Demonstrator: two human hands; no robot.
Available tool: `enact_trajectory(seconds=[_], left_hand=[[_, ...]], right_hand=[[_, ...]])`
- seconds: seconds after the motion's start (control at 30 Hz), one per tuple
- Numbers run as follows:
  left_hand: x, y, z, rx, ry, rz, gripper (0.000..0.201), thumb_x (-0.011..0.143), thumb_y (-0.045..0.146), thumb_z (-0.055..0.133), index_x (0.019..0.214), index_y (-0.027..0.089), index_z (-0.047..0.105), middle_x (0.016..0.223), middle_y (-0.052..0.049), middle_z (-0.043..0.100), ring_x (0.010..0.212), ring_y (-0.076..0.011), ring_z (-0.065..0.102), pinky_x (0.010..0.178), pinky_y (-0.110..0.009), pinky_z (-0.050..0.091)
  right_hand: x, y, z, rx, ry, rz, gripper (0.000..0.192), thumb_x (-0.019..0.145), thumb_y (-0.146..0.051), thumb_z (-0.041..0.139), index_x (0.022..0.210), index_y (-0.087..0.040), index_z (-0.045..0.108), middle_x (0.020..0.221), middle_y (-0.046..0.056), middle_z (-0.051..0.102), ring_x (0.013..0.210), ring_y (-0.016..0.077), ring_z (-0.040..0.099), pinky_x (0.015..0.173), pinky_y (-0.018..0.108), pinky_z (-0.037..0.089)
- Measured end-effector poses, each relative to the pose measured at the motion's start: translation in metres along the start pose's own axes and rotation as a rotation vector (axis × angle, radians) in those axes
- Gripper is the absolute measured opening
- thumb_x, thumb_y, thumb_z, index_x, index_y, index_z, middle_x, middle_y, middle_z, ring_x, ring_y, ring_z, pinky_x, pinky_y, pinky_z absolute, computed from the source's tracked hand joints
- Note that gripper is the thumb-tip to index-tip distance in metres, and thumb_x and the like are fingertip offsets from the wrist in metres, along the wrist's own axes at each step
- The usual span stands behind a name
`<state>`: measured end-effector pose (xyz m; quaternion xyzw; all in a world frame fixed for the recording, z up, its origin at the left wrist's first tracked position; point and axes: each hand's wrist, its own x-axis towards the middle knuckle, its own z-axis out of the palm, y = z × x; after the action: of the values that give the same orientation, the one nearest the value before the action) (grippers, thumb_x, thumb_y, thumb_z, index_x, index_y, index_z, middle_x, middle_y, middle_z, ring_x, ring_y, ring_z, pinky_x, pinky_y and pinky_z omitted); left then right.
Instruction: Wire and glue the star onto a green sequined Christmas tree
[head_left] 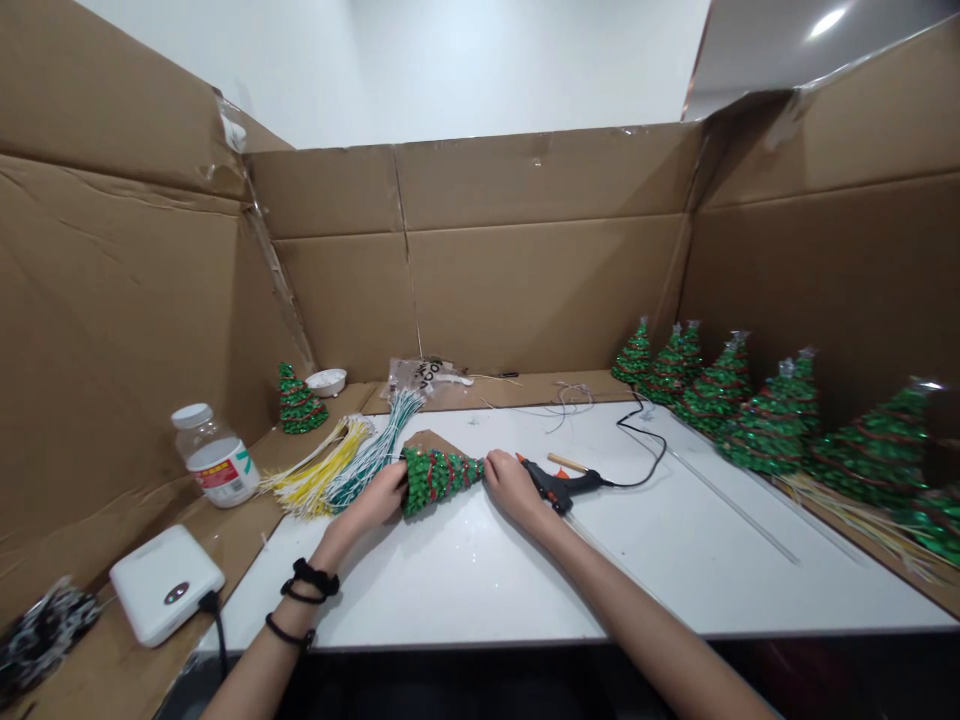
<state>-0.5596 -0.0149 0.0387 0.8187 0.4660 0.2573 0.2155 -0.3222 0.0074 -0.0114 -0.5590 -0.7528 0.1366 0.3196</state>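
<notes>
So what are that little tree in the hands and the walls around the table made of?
The little tree, held lying on its side between the left hand and right hand, looks like shiny green foil or tinsel with red bands; it glints. The walls look like plain matte brown cardboard, creased and taped.

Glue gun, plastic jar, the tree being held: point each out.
glue gun [564, 486], head view, on its black body.
plastic jar [215, 456], head view, on its clear side wall.
held tree [439, 477], head view, on its green middle.

Bright, even light from a ceiling lamp [827, 22] at upper right; wide-angle bending at the edges, soft shadows.
</notes>
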Motion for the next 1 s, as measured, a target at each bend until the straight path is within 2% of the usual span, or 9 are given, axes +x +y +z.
enact_trajectory(seconds=[0.1, 0.2, 0.3, 0.4, 0.57, 0.7, 0.87, 1.0], left_hand=[[0.007, -0.008, -0.007, -0.247, -0.140, -0.226, 0.020, 0.071, 0.019, 0.051, 0.087, 0.016, 0.062, 0.081, -0.003, 0.066, 0.080, -0.0197, 0.057, 0.074, -0.029, 0.047], [0.013, -0.013, -0.015, -0.499, -0.300, -0.410, 0.023, 0.057, 0.018, 0.058, 0.079, 0.016, 0.057, 0.067, 0.004, 0.053, 0.060, -0.0130, 0.046, 0.056, -0.025, 0.037], [0.017, -0.014, -0.021, -0.618, -0.367, -0.424, 0.016, 0.054, 0.021, 0.059, 0.066, 0.018, 0.049, 0.061, 0.004, 0.048, 0.056, -0.0118, 0.043, 0.053, -0.026, 0.032], [0.017, -0.011, -0.019, -0.760, -0.403, -0.402, 0.024, 0.060, 0.036, 0.061, 0.062, 0.019, 0.043, 0.054, 0.003, 0.046, 0.052, -0.0126, 0.044, 0.053, -0.028, 0.032], [0.017, -0.002, -0.009, -0.969, -0.354, -0.395, 0.043, 0.074, 0.061, 0.054, 0.068, 0.019, 0.048, 0.045, 0.004, 0.044, 0.040, -0.0101, 0.039, 0.044, -0.026, 0.028], [0.021, -0.002, -0.003, -1.094, -0.292, -0.423, 0.045, 0.077, 0.057, 0.061, 0.059, 0.019, 0.045, 0.040, 0.006, 0.041, 0.035, -0.0063, 0.033, 0.038, -0.023, 0.022], [0.022, -0.006, 0.004, -1.059, -0.206, -0.472, 0.054, 0.081, 0.059, 0.056, 0.048, 0.020, 0.039, 0.036, 0.005, 0.035, 0.032, -0.0056, 0.028, 0.035, -0.023, 0.017], [0.020, -0.007, 0.007, -0.979, -0.156, -0.462, 0.061, 0.086, 0.059, 0.045, 0.039, 0.022, 0.035, 0.033, 0.003, 0.032, 0.031, -0.0071, 0.027, 0.035, -0.026, 0.018]], right_hand=[[0.001, 0.000, 0.000, 0.008, 0.009, 0.016, 0.025, 0.094, -0.017, 0.039, 0.073, -0.017, 0.054, 0.083, 0.008, 0.064, 0.075, 0.0153, 0.054, 0.070, 0.024, 0.034], [0.003, -0.002, 0.000, 0.009, 0.008, 0.023, 0.025, 0.093, -0.016, 0.039, 0.073, -0.017, 0.053, 0.081, 0.007, 0.063, 0.072, 0.0145, 0.053, 0.068, 0.024, 0.033], [0.005, -0.002, -0.002, 0.005, 0.004, 0.023, 0.025, 0.094, -0.016, 0.040, 0.072, -0.016, 0.053, 0.080, 0.006, 0.063, 0.070, 0.0134, 0.051, 0.067, 0.023, 0.031], [0.006, -0.002, -0.006, 0.001, -0.005, 0.028, 0.025, 0.093, -0.018, 0.042, 0.071, -0.016, 0.053, 0.077, 0.004, 0.062, 0.067, 0.0121, 0.048, 0.065, 0.023, 0.030], [0.004, -0.002, -0.018, -0.015, -0.021, 0.074, 0.027, 0.093, -0.023, 0.043, 0.069, -0.017, 0.054, 0.069, 0.002, 0.059, 0.058, 0.0113, 0.041, 0.059, 0.024, 0.024], [0.004, -0.004, -0.025, -0.045, -0.048, 0.101, 0.027, 0.093, -0.023, 0.044, 0.070, -0.017, 0.055, 0.069, 0.003, 0.060, 0.059, 0.0115, 0.041, 0.058, 0.025, 0.022], [0.006, -0.004, -0.029, -0.104, -0.084, 0.089, 0.023, 0.093, -0.021, 0.045, 0.074, -0.017, 0.058, 0.070, 0.004, 0.060, 0.059, 0.0118, 0.041, 0.058, 0.025, 0.021], [0.008, -0.004, -0.032, -0.162, -0.121, 0.049, 0.023, 0.093, -0.018, 0.044, 0.074, -0.016, 0.058, 0.072, 0.005, 0.060, 0.061, 0.0124, 0.042, 0.059, 0.026, 0.022]])
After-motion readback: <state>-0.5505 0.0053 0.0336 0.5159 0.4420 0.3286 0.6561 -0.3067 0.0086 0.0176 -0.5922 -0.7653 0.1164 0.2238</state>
